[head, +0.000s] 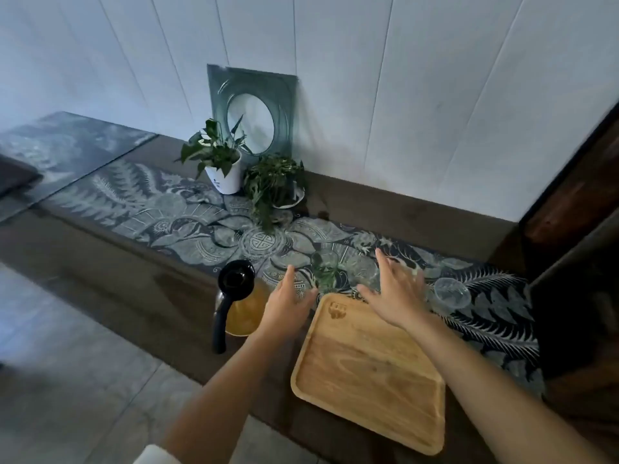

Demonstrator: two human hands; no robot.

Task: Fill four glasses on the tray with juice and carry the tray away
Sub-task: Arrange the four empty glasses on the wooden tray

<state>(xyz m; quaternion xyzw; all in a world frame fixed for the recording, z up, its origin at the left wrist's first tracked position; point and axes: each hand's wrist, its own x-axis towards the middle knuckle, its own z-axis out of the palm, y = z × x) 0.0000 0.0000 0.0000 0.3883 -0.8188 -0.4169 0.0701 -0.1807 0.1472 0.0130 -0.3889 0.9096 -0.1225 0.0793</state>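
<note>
A bare wooden tray (368, 373) lies on the dark counter, nothing standing on it. Just beyond its far edge stand clear glasses on the patterned runner: one (324, 269) between my hands, one (450, 292) to the right, and at least one more partly hidden behind my right hand. A glass jug of orange juice (243, 309) with a black lid and handle stands left of the tray. My left hand (288, 303) hovers open between jug and glass, fingers straight. My right hand (397, 293) is spread open over the tray's far edge, near the glasses.
Two potted plants (221, 159) (273, 185) and a green square plate (254, 108) leaning on the white wall stand at the back of the counter. The patterned runner (174, 209) stretches left. A dark cabinet (576, 269) closes the right side. The tiled floor lies below left.
</note>
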